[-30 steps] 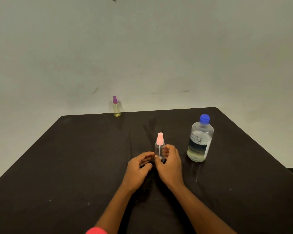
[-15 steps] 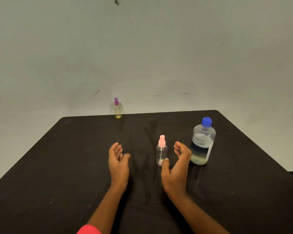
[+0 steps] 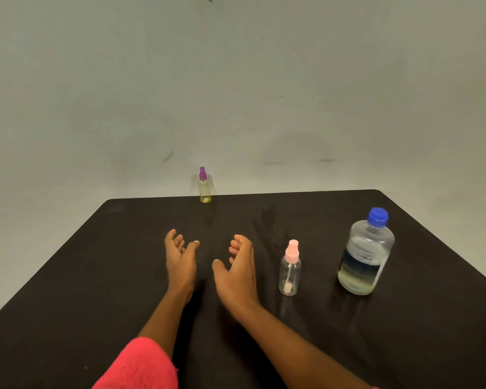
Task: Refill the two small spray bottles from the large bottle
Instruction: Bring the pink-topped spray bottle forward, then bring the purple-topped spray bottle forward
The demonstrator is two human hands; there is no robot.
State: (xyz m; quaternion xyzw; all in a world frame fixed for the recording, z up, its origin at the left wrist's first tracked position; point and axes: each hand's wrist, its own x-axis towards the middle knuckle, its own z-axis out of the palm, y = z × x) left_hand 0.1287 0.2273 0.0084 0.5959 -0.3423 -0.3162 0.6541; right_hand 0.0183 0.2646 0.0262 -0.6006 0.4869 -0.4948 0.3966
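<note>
Pink bottle (image 3: 290, 272): clear, upright, right of centre in the frame, pink spray cap on, dip tube visible inside. Looked nearly empty.

Large bottle (image 3: 365, 256): upright at the right of the frame, near the pink bottle but not touching it. Blue cap (image 3: 378, 217) on. Yellowish liquid in the lower part, clear above.

Purple bottle (image 3: 204, 189): upright at the far edge of the table (image 3: 96, 276), above centre and slightly left, well apart from the other two. Purple spray cap on, body tinted yellow.

Right hand (image 3: 237, 270): centre of the frame, left of the pink bottle and clear of it. Fingers loose and apart, thumb spread, nothing held.

Left hand (image 3: 180, 256): just left of the right hand, palm turned toward it, fingers relaxed and apart, nothing held. Could not tell whether either hand touched the table.

Red sleeve (image 3: 141, 366) on the left arm at the bottom edge. Table dark, wall (image 3: 264, 80) pale with a few scuffs.
</note>
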